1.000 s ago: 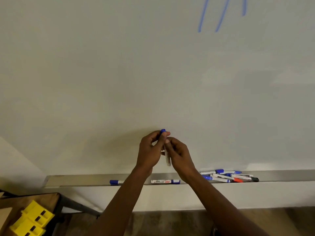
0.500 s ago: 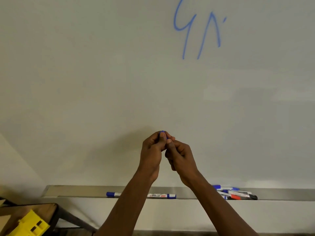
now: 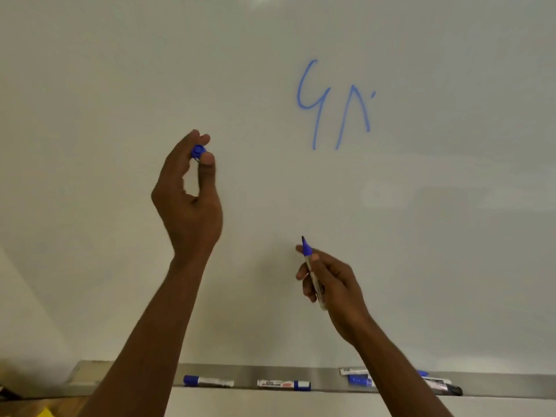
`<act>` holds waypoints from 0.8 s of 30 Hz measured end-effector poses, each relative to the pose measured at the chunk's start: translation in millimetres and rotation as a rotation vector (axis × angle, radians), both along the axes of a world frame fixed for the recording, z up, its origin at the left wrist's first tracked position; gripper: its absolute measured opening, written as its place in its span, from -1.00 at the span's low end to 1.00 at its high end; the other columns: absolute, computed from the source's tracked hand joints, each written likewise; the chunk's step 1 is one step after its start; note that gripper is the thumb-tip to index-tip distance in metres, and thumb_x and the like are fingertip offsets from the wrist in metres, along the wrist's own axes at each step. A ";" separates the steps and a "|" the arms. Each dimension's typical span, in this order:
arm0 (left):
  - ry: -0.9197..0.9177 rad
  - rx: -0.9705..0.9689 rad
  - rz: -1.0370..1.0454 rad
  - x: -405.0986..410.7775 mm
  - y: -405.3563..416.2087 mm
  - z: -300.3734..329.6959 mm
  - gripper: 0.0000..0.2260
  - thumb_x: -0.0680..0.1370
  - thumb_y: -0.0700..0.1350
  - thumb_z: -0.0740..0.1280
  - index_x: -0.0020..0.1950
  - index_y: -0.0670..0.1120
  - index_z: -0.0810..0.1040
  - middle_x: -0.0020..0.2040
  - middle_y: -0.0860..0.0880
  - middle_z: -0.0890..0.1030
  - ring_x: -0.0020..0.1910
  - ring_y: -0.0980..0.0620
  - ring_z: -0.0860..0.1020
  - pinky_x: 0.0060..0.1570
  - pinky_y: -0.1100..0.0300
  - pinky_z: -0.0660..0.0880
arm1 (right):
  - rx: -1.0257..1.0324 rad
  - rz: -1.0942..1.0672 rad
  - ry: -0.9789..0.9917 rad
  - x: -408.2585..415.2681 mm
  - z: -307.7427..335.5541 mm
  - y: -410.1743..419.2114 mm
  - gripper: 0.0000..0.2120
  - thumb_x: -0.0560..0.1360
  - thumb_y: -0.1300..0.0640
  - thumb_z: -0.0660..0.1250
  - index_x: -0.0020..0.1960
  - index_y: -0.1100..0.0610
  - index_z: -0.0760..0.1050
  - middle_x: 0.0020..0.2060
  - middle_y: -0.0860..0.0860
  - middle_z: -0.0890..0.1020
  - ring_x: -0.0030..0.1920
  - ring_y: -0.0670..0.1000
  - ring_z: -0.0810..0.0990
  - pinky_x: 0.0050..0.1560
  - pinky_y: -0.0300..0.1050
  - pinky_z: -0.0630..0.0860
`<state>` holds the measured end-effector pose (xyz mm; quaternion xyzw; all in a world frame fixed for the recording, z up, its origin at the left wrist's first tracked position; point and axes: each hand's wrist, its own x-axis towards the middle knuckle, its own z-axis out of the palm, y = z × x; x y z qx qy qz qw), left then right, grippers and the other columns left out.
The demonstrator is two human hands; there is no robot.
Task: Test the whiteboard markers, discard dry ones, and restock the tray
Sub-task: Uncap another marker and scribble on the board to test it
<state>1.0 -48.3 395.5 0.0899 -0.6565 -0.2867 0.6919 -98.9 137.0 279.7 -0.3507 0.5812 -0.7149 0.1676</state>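
Observation:
My right hand (image 3: 334,284) grips an uncapped blue whiteboard marker (image 3: 313,273), tip up, close to the whiteboard (image 3: 120,85). My left hand (image 3: 188,194) is raised higher and to the left, pinching the marker's blue cap (image 3: 198,152) between thumb and fingertips. Blue test strokes (image 3: 334,106) are drawn on the board above and right of the marker. The metal tray (image 3: 511,383) runs along the board's bottom edge and holds two separate blue markers (image 3: 207,381) (image 3: 284,384) and a cluster of markers (image 3: 442,386) partly hidden by my right forearm.
A wooden table corner with something yellow (image 3: 45,412) shows at the bottom left, below the tray.
My hands were joined around the capped marker; now they have pulled apart, the cap going up left with my left hand and the bare marker staying in my right. The view tilted upward.

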 end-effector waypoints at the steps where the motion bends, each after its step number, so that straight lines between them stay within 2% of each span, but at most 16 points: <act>1: -0.012 -0.115 0.065 -7.1 -2.4 -0.9 -0.74 0.68 -0.10 0.28 0.35 -0.10 0.54 0.33 -0.13 0.60 0.40 -0.11 0.51 0.37 -0.11 0.46 | -0.030 -0.004 0.021 -1.4 11.1 -0.6 -0.73 0.70 0.14 0.16 0.22 0.03 0.62 -0.16 0.12 0.67 -0.32 0.04 0.53 -0.33 -0.14 0.46; 3: -0.062 -0.297 0.213 -19.0 -10.6 2.1 -0.71 0.67 -0.11 0.30 0.40 -0.12 0.54 0.46 -0.20 0.47 0.52 -0.25 0.35 0.44 -0.16 0.38 | -0.070 -0.044 0.063 -4.7 29.9 0.6 -0.73 0.68 0.18 0.21 0.30 0.02 0.58 -0.08 0.08 0.69 -0.28 0.05 0.63 -0.30 -0.15 0.52; 5: -0.101 -0.434 0.364 -29.3 -21.1 8.9 -0.69 0.66 -0.11 0.33 0.40 -0.12 0.55 0.50 -0.23 0.40 0.54 -0.32 0.27 0.47 -0.16 0.32 | -0.119 -0.105 0.121 -8.3 47.1 3.0 -0.69 0.63 0.19 0.31 0.35 -0.02 0.53 -0.02 0.06 0.67 -0.25 0.09 0.71 -0.29 -0.12 0.57; 7: -0.129 -0.513 0.450 -40.0 -28.9 18.9 -0.69 0.66 -0.10 0.34 0.40 -0.09 0.55 0.51 -0.24 0.39 0.54 -0.34 0.26 0.44 -0.21 0.30 | -0.181 -0.178 0.171 -11.9 65.8 3.2 -0.71 0.60 0.21 0.37 0.28 -0.03 0.50 -0.01 0.10 0.67 -0.26 0.17 0.73 -0.30 -0.04 0.60; 9: -0.152 -0.537 0.480 -53.2 -36.1 28.4 -0.68 0.66 -0.07 0.33 0.42 -0.07 0.54 0.52 -0.22 0.39 0.55 -0.32 0.26 0.44 -0.24 0.28 | -0.218 -0.295 0.236 -18.2 87.3 1.2 -0.82 0.58 0.19 0.41 0.15 0.02 0.53 -0.05 0.08 0.69 -0.30 0.15 0.73 -0.34 0.01 0.60; 11: -0.180 -0.527 0.493 -66.4 -43.0 32.9 -0.66 0.68 -0.05 0.29 0.46 -0.04 0.50 0.54 -0.19 0.37 0.57 -0.28 0.24 0.46 -0.26 0.24 | -0.233 -0.464 0.342 -27.6 109.2 -0.4 -0.86 0.54 0.16 0.47 0.07 0.03 0.59 -0.11 -0.01 0.72 -0.32 0.06 0.73 -0.35 -0.02 0.60; 14: -0.210 -0.507 0.525 -81.1 -50.9 29.0 -0.63 0.70 -0.06 0.22 0.52 -0.02 0.41 0.58 -0.17 0.30 0.60 -0.25 0.17 0.53 -0.28 0.13 | -0.241 -0.701 0.561 -45.3 141.5 1.1 -0.88 0.48 0.12 0.53 0.01 0.00 0.69 -0.20 -0.11 0.73 -0.35 -0.04 0.67 -0.33 -0.27 0.52; 17: -0.201 -0.513 0.536 -85.6 -54.2 23.6 -0.60 0.71 -0.09 0.18 0.57 -0.05 0.34 0.59 -0.16 0.28 0.61 -0.25 0.15 0.56 -0.26 0.07 | -0.250 -0.841 0.736 -63.6 166.4 0.5 -0.87 0.48 0.13 0.53 0.03 0.08 0.73 -0.15 -0.07 0.75 -0.29 -0.10 0.63 -0.25 -0.40 0.46; 19: -0.195 -0.516 0.542 -85.8 -55.8 22.0 -0.58 0.70 -0.10 0.16 0.58 -0.07 0.31 0.59 -0.15 0.27 0.61 -0.24 0.14 0.57 -0.25 0.06 | -0.244 -0.892 0.853 -71.2 173.6 -4.0 -0.86 0.49 0.15 0.52 0.04 0.13 0.73 -0.10 -0.01 0.75 -0.22 -0.12 0.64 -0.15 -0.27 0.56; 21: -0.195 -0.518 0.547 -86.6 -56.9 21.0 -0.56 0.69 -0.10 0.16 0.59 -0.07 0.29 0.60 -0.15 0.26 0.61 -0.23 0.13 0.57 -0.24 0.06 | -0.234 -0.911 0.962 -72.3 170.8 -12.2 -0.88 0.49 0.18 0.51 0.02 0.16 0.72 -0.14 0.04 0.74 -0.22 -0.02 0.68 -0.16 -0.10 0.60; 24: -0.197 -0.514 0.550 -86.3 -57.8 19.9 -0.55 0.68 -0.08 0.15 0.59 -0.07 0.27 0.60 -0.15 0.25 0.62 -0.21 0.12 0.57 -0.24 0.06 | -0.161 -0.863 1.121 -63.6 147.9 -27.0 -0.92 0.53 0.16 0.47 -0.01 0.14 0.70 -0.21 0.05 0.69 -0.26 0.06 0.66 -0.23 -0.08 0.57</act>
